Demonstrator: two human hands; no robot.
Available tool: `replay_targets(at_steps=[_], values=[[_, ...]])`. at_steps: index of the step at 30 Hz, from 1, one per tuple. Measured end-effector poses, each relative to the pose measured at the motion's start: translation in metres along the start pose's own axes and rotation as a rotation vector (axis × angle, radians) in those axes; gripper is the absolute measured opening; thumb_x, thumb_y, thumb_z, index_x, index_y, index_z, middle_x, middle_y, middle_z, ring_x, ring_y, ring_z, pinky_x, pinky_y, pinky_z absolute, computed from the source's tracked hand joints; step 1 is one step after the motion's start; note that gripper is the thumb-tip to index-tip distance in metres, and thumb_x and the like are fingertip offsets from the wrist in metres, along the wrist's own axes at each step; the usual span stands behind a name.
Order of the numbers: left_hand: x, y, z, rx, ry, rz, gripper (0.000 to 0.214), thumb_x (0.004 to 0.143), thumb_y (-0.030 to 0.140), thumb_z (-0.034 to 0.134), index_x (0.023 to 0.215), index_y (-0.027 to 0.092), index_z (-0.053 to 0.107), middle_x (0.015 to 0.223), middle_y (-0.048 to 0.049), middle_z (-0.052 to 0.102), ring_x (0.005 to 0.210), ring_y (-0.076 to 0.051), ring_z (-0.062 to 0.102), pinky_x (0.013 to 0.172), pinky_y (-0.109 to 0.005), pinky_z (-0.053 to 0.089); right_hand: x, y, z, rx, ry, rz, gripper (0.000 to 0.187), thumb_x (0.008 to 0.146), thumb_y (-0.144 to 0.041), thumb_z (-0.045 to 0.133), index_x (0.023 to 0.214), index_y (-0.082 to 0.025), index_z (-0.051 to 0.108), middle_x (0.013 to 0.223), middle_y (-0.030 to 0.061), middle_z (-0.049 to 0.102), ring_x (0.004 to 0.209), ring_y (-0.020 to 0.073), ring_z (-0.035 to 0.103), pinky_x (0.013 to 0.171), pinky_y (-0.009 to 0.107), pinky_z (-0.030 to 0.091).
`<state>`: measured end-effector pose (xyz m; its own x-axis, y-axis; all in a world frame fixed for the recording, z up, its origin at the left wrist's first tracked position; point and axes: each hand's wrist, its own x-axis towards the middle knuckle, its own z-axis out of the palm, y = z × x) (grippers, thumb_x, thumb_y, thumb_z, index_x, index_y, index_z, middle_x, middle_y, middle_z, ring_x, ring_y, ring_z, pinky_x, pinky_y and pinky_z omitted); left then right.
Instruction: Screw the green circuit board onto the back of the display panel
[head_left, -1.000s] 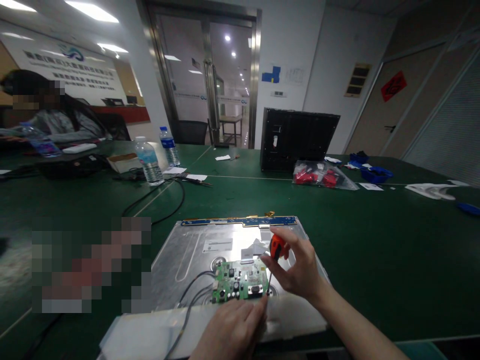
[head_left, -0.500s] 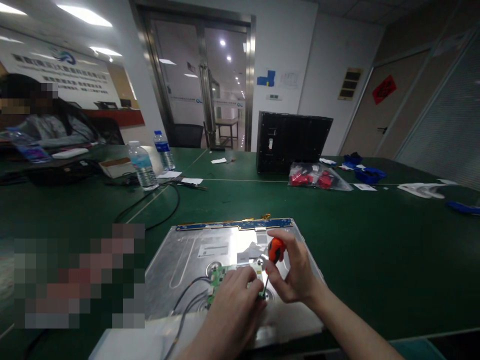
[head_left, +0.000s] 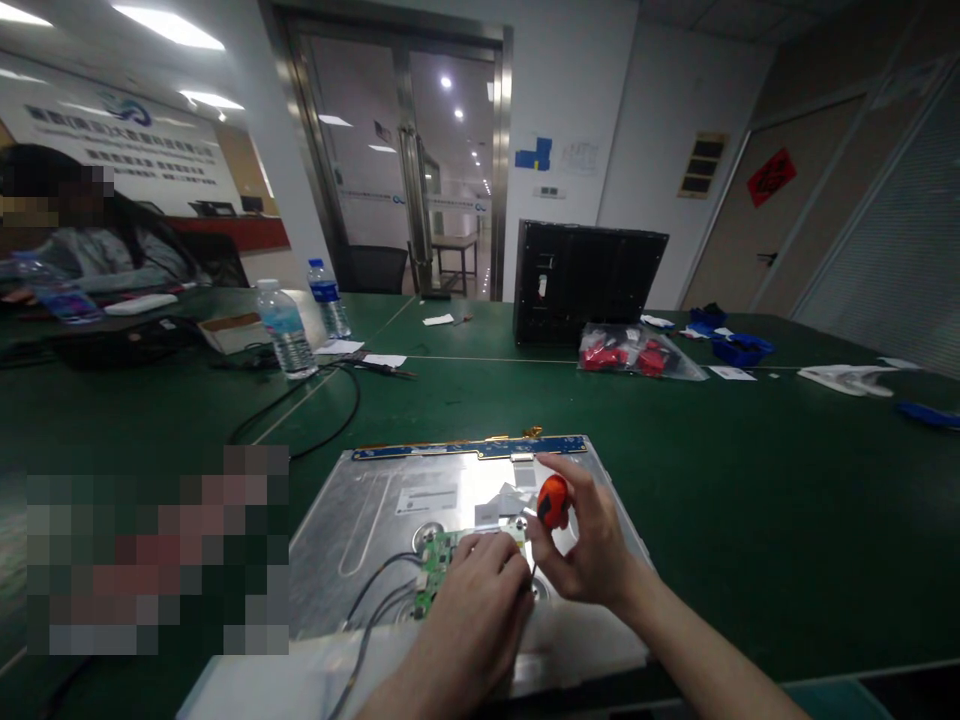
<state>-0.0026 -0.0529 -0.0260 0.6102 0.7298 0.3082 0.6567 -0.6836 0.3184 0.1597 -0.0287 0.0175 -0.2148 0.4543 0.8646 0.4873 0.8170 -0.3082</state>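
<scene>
Before me on the long green tabletop (head_left: pixel 720 500), a flat silver metal panel (head_left: pixel 330 570) lies back-up, presumably so the parts mounted on it face me. On its near half sits a green rectangular circuit board (head_left: pixel 430 565), partly hidden under my left hand (head_left: pixel 480 590). That hand lies over it, fingers close together and bent, likely to stop the board sliding; I cannot tell whether the fingertips press or pinch anything, since they are hidden.

With my right hand (head_left: pixel 589 545) I pinch an orange-and-black-handled screwdriver (head_left: pixel 553 502) between thumb and fingers, just beside the board's right end. The index finger arches over the handle, a grip that probably suits turning and pressing together. Its thin dark shaft slants down toward my left fingers, which may be guiding it; the tip is out of sight.

Dark slim cables (head_left: pixel 377 575) run off the board's left side, away from the tool, which seems to leave the right end free. A whitish translucent sheet (head_left: pixel 247 685) covers the near edge, perhaps as padding. Beyond the panel, a black boxy casing (head_left: pixel 592 280) stands upright, well apart from my hands.
</scene>
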Motion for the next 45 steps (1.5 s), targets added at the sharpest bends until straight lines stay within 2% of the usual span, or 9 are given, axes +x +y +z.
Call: replay_targets(at_steps=[4,10,18,24,31,34,37,41,45], values=[[-0.001,-0.003,0.006,0.024,0.047,0.024,0.016,0.083,0.008,0.051,0.092,0.018,0.061,0.099,-0.0073,0.064,0.094,-0.027,0.055,0.087,-0.045,0.045,-0.002,0.003,0.002,0.023,0.033,0.012,0.047,0.082,-0.016,0.050,0.126,-0.021,0.036,0.068,-0.0054,0.050,0.046,0.0093,0.043,0.042,0.020,0.037],[-0.003,0.000,0.005,0.026,0.050,0.027,0.013,0.084,0.009,0.052,0.090,0.018,0.059,0.094,-0.0060,0.063,0.090,-0.025,0.056,0.084,-0.042,0.046,-0.002,0.003,0.000,-0.010,0.004,0.035,0.041,0.082,-0.017,0.053,0.121,-0.020,0.042,0.074,-0.0025,0.055,0.049,0.0094,0.046,0.045,0.021,0.042],[-0.005,0.001,0.009,0.040,0.089,0.050,0.014,0.086,0.007,0.052,0.091,0.019,0.058,0.095,-0.0050,0.062,0.090,-0.024,0.055,0.086,-0.041,0.046,-0.001,-0.001,-0.006,0.052,-0.005,-0.008,0.050,0.081,-0.017,0.045,0.130,-0.016,0.041,0.079,0.0025,0.059,0.051,0.0119,0.049,0.045,0.024,0.043],[-0.005,-0.001,0.012,0.082,0.102,0.067,0.016,0.089,0.007,0.049,0.093,0.018,0.059,0.095,-0.0061,0.063,0.090,-0.024,0.057,0.085,-0.041,0.047,0.003,-0.001,-0.004,-0.010,0.023,-0.059,0.037,0.088,-0.026,0.057,0.122,-0.020,0.047,0.072,-0.0014,0.057,0.053,0.0122,0.049,0.047,0.023,0.043],[-0.006,-0.001,0.015,0.083,0.127,0.068,0.016,0.089,0.006,0.048,0.092,0.018,0.058,0.095,-0.0061,0.063,0.089,-0.024,0.057,0.083,-0.040,0.047,0.002,-0.001,-0.004,-0.026,0.011,-0.049,0.045,0.085,-0.017,0.052,0.129,-0.020,0.045,0.069,-0.0037,0.057,0.049,0.0108,0.047,0.048,0.022,0.045],[-0.006,0.000,0.014,0.076,0.118,0.061,0.015,0.088,0.006,0.048,0.091,0.018,0.057,0.094,-0.0063,0.062,0.088,-0.024,0.056,0.082,-0.041,0.048,0.002,-0.002,-0.007,0.008,0.009,-0.047,0.048,0.079,-0.014,0.046,0.127,-0.020,0.044,0.068,-0.0036,0.054,0.049,0.0119,0.048,0.047,0.023,0.044],[-0.006,-0.001,0.014,0.073,0.125,0.082,0.016,0.089,0.007,0.046,0.089,0.018,0.057,0.092,-0.0064,0.062,0.087,-0.024,0.057,0.080,-0.040,0.049,0.002,-0.002,-0.009,0.035,0.000,-0.056,0.044,0.079,-0.017,0.044,0.123,-0.019,0.044,0.066,-0.0036,0.052,0.049,0.0129,0.049,0.047,0.024,0.044],[-0.006,-0.004,0.018,0.063,0.137,0.100,0.017,0.090,0.007,0.045,0.094,0.018,0.057,0.096,-0.0073,0.063,0.089,-0.024,0.058,0.080,-0.039,0.050,0.001,0.000,-0.006,-0.024,0.002,-0.057,0.038,0.085,-0.025,0.052,0.122,-0.020,0.044,0.067,-0.0038,0.054,0.048,0.0119,0.048,0.047,0.024,0.044],[-0.007,-0.005,0.021,0.037,0.140,0.076,0.016,0.089,0.007,0.046,0.091,0.018,0.057,0.095,-0.0071,0.062,0.089,-0.024,0.058,0.080,-0.040,0.051,0.000,-0.001,-0.004,-0.045,0.002,-0.035,0.042,0.086,-0.020,0.054,0.127,-0.022,0.045,0.071,-0.0030,0.057,0.051,0.0116,0.051,0.050,0.023,0.047]])
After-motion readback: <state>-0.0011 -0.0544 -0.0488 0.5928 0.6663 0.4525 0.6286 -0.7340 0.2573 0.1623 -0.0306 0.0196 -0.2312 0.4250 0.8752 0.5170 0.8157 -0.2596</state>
